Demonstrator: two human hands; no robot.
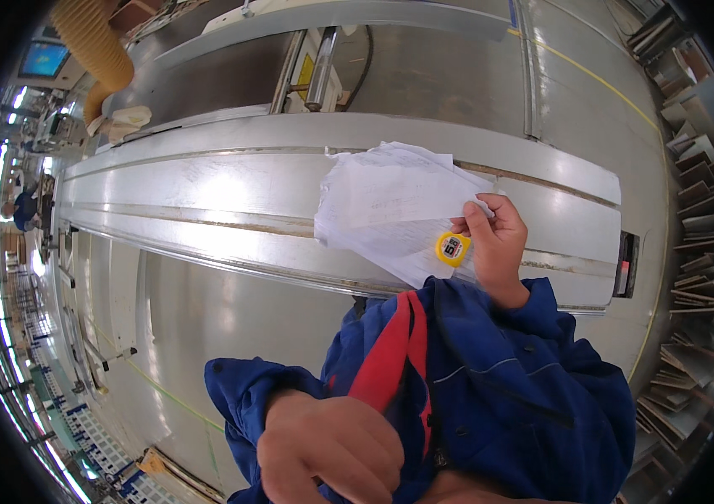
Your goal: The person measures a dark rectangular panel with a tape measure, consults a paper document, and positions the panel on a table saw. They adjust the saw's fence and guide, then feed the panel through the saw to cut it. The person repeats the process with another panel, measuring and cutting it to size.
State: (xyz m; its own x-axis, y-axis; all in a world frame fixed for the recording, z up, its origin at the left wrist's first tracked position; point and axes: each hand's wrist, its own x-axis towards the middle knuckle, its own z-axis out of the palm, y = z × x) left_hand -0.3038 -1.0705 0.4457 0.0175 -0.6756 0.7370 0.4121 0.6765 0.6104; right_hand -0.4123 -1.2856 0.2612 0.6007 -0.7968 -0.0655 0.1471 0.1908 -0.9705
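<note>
So, far left there's a ribbed yellow hose [92, 42] hanging beyond the left end of the long metal desk [206, 189]. Next along is the left hand [332, 449], off the desk and up close in front of the blue jacket [500, 378]. Its fingers look curled, but the palm's hidden, so I can't tell if it's holding anything.

Then the paper stack [340, 189], on the right half of the desk and running down to the near edge, kinda ragged at its left side. A white slip [395, 195] lies on top. The yellow tape measure [454, 248] sits over the papers, right by the right hand [500, 239]; can't tell if those fingers have it too. That hand is narrow, pinching the slip's right end, not far from the desk's right end.

My read: the step in hand is handling or checking that slip. Next move probably calls for a light pinch and minding the tape measure.
</note>
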